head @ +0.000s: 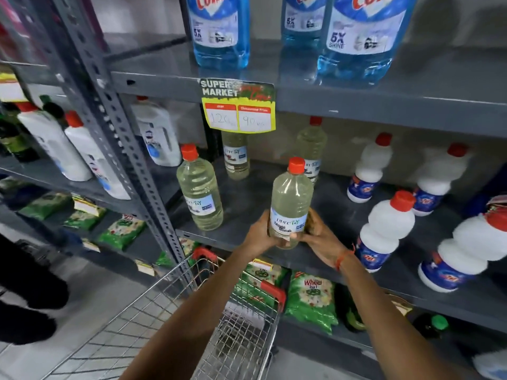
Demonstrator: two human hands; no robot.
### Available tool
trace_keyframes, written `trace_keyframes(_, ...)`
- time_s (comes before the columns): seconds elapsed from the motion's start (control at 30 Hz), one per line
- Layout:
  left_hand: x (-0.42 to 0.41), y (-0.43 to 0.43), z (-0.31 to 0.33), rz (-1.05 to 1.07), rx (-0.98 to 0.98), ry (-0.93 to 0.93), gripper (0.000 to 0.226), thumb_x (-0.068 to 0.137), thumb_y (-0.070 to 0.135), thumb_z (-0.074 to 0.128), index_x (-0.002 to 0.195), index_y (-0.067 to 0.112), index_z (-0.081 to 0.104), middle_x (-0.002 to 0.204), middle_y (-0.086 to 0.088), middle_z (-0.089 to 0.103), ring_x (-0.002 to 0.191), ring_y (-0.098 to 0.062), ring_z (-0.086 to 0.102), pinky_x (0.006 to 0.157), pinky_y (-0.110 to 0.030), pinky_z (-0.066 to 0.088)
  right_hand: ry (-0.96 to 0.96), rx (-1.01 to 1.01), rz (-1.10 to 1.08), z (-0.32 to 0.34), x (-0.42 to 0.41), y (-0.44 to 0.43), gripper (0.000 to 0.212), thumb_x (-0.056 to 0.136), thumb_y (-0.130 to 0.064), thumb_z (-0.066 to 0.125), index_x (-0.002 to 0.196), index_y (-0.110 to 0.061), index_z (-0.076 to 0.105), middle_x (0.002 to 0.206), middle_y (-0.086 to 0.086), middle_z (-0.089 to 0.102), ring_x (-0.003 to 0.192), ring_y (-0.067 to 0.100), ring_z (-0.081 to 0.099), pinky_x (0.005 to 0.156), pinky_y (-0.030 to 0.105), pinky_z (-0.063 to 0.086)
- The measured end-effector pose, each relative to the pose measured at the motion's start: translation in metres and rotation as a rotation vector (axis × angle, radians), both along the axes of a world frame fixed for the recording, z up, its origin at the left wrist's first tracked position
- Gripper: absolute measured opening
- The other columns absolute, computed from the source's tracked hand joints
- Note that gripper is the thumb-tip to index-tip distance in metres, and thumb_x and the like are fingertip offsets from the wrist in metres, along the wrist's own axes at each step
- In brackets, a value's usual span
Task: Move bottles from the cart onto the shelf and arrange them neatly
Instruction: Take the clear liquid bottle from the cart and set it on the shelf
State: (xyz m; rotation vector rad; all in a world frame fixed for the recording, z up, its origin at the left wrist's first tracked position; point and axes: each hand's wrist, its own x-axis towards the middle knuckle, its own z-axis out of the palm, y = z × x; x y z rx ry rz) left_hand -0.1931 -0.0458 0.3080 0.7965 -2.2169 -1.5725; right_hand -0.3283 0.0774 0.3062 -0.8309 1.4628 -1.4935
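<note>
Here, both hands wrapped round one clear bottle (290,204) of pale liquid, red cap up, label facing the camera. Left hand (262,231) cupping the bottle's lower left side; right hand (318,237) closed on its lower right side, thumb across the bottom of the label, a red thread round the wrist. Bottle upright, its base at the front edge of the grey shelf (343,215); touching the shelf or just above it, cannot tell.

Left of the hands, near, a second bottle (199,192) of the same kind, standing on the shelf close to its front edge. Beyond the hands, further back, two more (236,157) (311,149), the left one partly behind a yellow price tag (238,108). Right of the hands, white bottles (384,229) with red caps and blue labels, standing in loose rows from front to back.

Above, on the next shelf up, big blue bottles (359,37). Below the hands, the wire cart (192,311) with red corner guards, pushed against the rack; in the part of its basket in view, only wire. Below and to the right of the hands, green bags (312,300) on the lower shelf.
</note>
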Motion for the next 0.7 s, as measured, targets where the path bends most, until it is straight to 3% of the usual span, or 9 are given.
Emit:
trace_keyframes(0.13, 0.0, 0.005, 0.008, -0.017, -0.013, -0.003, 0.103, 0.044, 0.038, 0.083, 0.133, 0.011, 0.039, 0.129, -0.012, 0.06, 0.12, -0.026, 0.057, 0.098, -0.048, 0.049, 0.007, -0.001, 0.02, 0.003, -0.001, 0.001, 0.079, 0.076, 0.016, 0.062, 0.142, -0.016, 0.033, 0.145, 0.01, 0.046, 0.132, 0.023, 0.048, 0.103, 0.033, 0.048)
trace_keyframes(0.23, 0.005, 0.01, 0.007, -0.03, -0.063, 0.023, 0.112, 0.058, 0.016, 0.089, 0.145, 0.009, 0.02, 0.143, -0.002, 0.044, 0.132, -0.017, 0.043, 0.105, -0.027, 0.04, 0.017, -0.009, -0.079, -0.001, 0.009, 0.005, 0.082, 0.077, 0.018, 0.06, 0.145, -0.015, 0.028, 0.147, 0.009, 0.043, 0.134, 0.022, 0.045, 0.105, 0.034, 0.045)
trace_keyframes(0.3, 0.022, 0.014, 0.003, 0.082, -0.146, 0.105, 0.105, 0.067, 0.008, 0.083, 0.147, 0.006, 0.016, 0.148, 0.002, 0.031, 0.137, -0.012, 0.03, 0.108, -0.015, 0.027, 0.081, 0.005, -0.209, -0.006, 0.026, 0.003, 0.089, 0.073, 0.014, 0.068, 0.145, -0.014, 0.026, 0.144, 0.003, 0.046, 0.13, 0.011, 0.048, 0.104, 0.028, 0.044)
trace_keyframes(0.37, 0.047, 0.015, -0.009, 0.359, -0.264, 0.239, 0.086, 0.073, 0.003, 0.077, 0.144, 0.007, 0.028, 0.148, -0.008, 0.038, 0.137, -0.019, 0.035, 0.112, -0.028, 0.03, 0.176, 0.0, -0.342, -0.012, 0.045, -0.004, 0.086, 0.062, 0.005, 0.081, 0.131, -0.026, 0.041, 0.125, -0.01, 0.059, 0.11, -0.008, 0.058, 0.089, 0.011, 0.048)
trace_keyframes(0.4, 0.061, 0.012, -0.015, 0.526, -0.319, 0.288, 0.081, 0.073, 0.005, 0.077, 0.141, 0.007, 0.033, 0.144, -0.014, 0.041, 0.134, -0.022, 0.039, 0.111, -0.034, 0.035, 0.225, -0.002, -0.416, -0.015, 0.053, -0.009, 0.083, 0.057, 0.0, 0.085, 0.123, -0.031, 0.046, 0.118, -0.011, 0.062, 0.105, -0.008, 0.061, 0.085, 0.011, 0.05)
trace_keyframes(0.5, 0.086, -0.013, -0.025, 0.846, -0.282, 0.207, 0.103, 0.068, 0.02, 0.084, 0.146, 0.014, 0.018, 0.148, -0.019, 0.027, 0.137, -0.03, 0.027, 0.108, -0.039, 0.026, 0.312, 0.023, -0.613, -0.022, 0.069, -0.024, 0.086, 0.05, -0.009, 0.089, 0.125, -0.016, 0.049, 0.12, 0.007, 0.063, 0.113, 0.02, 0.06, 0.096, 0.038, 0.051)
trace_keyframes(0.6, 0.091, -0.049, -0.028, 0.836, -0.231, 0.07, 0.113, 0.064, 0.026, 0.086, 0.148, 0.004, 0.012, 0.152, -0.022, 0.025, 0.14, -0.036, 0.025, 0.112, -0.042, 0.026, 0.36, 0.107, -0.742, -0.032, 0.073, -0.034, 0.084, 0.05, -0.014, 0.088, 0.124, -0.01, 0.048, 0.12, 0.012, 0.062, 0.115, 0.029, 0.058, 0.096, 0.043, 0.05)
trace_keyframes(0.7, 0.091, -0.072, -0.03, 0.78, -0.197, 0.051, 0.112, 0.061, 0.028, 0.088, 0.146, 0.001, 0.019, 0.147, -0.022, 0.039, 0.134, -0.037, 0.038, 0.108, -0.043, 0.035, 0.421, 0.173, -0.801, -0.041, 0.075, -0.032, 0.08, 0.047, -0.026, 0.088, 0.116, -0.015, 0.05, 0.111, 0.006, 0.064, 0.106, 0.025, 0.062, 0.085, 0.031, 0.049)
